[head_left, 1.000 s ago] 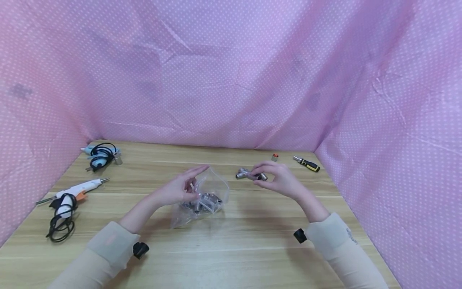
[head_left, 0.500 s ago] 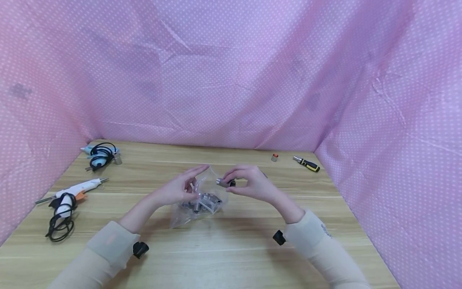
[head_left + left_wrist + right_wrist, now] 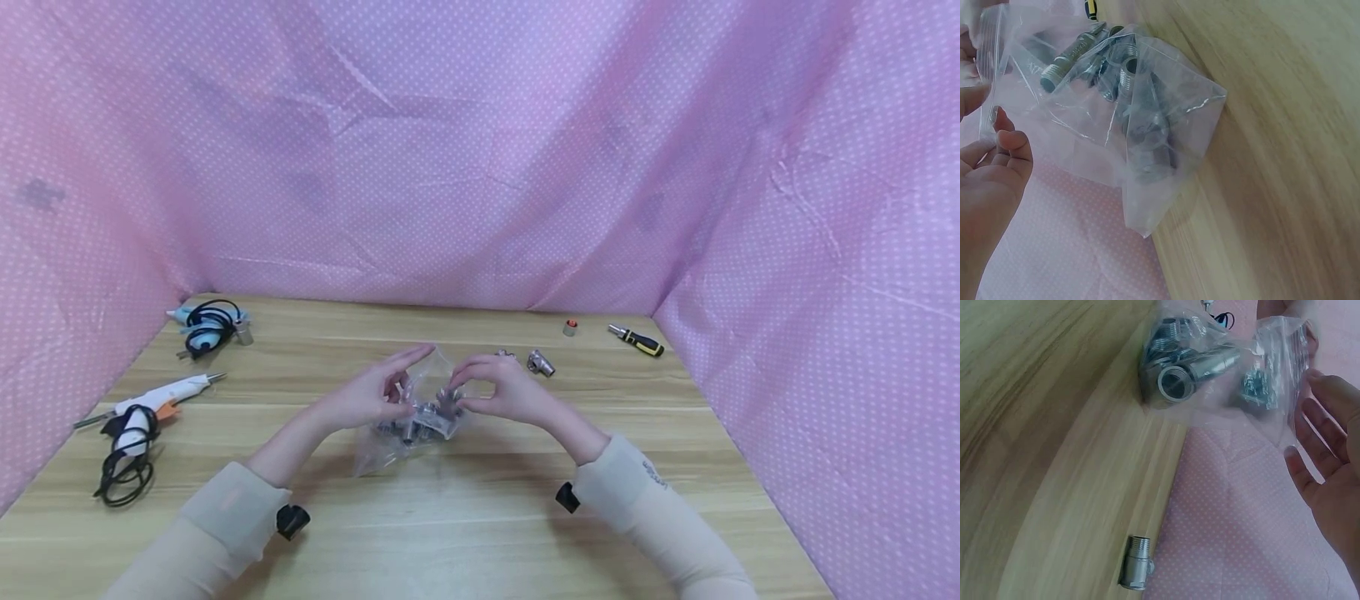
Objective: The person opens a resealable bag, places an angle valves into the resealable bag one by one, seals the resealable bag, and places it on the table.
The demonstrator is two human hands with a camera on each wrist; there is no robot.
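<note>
A clear zip bag (image 3: 375,454) holds several threaded metal pipe fittings (image 3: 1071,59) and rests on the table. My left hand (image 3: 367,396) grips its zip edge and keeps the mouth spread; in the left wrist view its fingers (image 3: 1013,142) curl at that edge. My right hand (image 3: 510,392) is at the other side of the mouth, thumb and fingers parted. Just below those fingertips a blurred metal fitting (image 3: 1259,387) is inside the bag, apart from the hand. Behind the right hand, two more fittings lie on the table, one a shiny threaded fitting (image 3: 540,363).
At the left lie a white glue gun (image 3: 161,392) with a black cord and a blue glue gun (image 3: 204,337) beside a small metal cylinder (image 3: 243,332). A red-topped cylinder (image 3: 571,327) and a yellow-black screwdriver (image 3: 637,340) are at the back right. Pink cloth (image 3: 480,167) surrounds the table.
My right hand has picked a fitting off the table, carried it left to the bag mouth and let it go inside. The left hand has stayed in place.
</note>
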